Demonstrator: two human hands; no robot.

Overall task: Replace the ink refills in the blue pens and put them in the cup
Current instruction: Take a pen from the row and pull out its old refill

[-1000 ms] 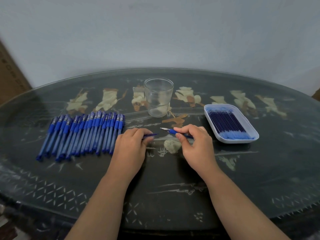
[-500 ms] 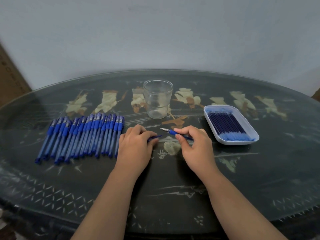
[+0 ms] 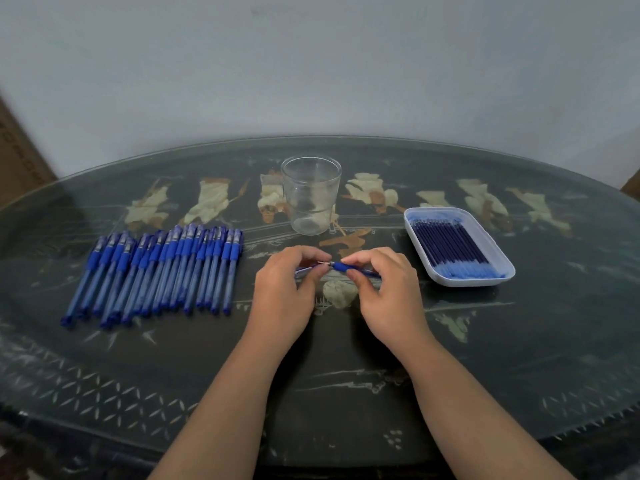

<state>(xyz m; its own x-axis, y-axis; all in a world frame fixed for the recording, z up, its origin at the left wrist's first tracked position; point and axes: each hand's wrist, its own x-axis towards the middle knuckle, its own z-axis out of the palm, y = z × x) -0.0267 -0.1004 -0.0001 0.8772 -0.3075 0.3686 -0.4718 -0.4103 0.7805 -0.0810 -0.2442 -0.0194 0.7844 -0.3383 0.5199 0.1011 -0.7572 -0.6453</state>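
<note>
1. Holding one blue pen [image 3: 343, 266] level above the table [image 3: 346, 393], the right hand [image 3: 388, 292] pinches its dark blue grip section between thumb and forefinger. The barrel runs off to the right beneath the other curled fingers.
2. The pen's metal tip points left, right at the fingertips of the left hand [image 3: 280, 289]. That hand's thumb and forefinger curl in toward the tip, but I cannot tell whether they actually touch it.
3. The left hand also grips a thin blue piece [image 3: 302, 270], which pokes out between its fingers just left of the tip.
4. Both hands sit close together at the middle of the table. They are on the near side of the clear cup [image 3: 311, 199], which stands upright and apart from them.
5. To the left, a row of blue pens [image 3: 156, 271] lies side by side with the blue grip ends toward the far side. Its rightmost pen is near the left hand but not touching it.
6. To the right, a white tray [image 3: 467, 280] holds a bundle of ink refills [image 3: 450, 247], apart from the right hand.
7. Most of the blue piece is hidden inside the left hand, so I cannot say what it is.
8. The held pen's right end disappears under the right hand's fingers.
9. The refills overlap too tightly to count.
10. A cardboard box [image 3: 17, 143] is cut off at the left edge.
</note>
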